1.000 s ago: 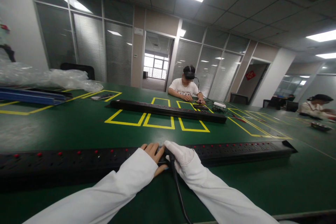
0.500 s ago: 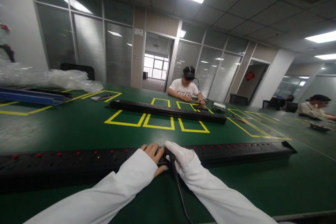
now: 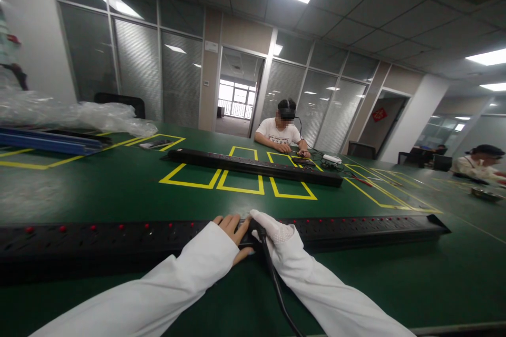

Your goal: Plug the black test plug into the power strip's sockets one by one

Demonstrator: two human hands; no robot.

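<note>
we are resting our left hand [image 3: 230, 225] flat on the long black power strip [image 3: 118, 239] that is lying across the green bench [image 3: 130, 184] just in front of us, fingers spread loosely over its top and gripping nothing. our right hand [image 3: 275, 233], in a white glove, is sitting just beside it on the same strip, curled over the plug [image 3: 255, 230] at the head of a black cable [image 3: 279, 289]; we cannot tell how tightly it is closing on the plug. the cable is running back toward us between our two white sleeves. the strip is showing a row of red switches along its length. farther across the bench a second power strip [image 3: 253, 166] is lying over yellow marked boxes, and a person in a white shirt [image 3: 280, 134] is sitting behind it. clear plastic wrap [image 3: 79, 116] is piling up at the far left.
</note>
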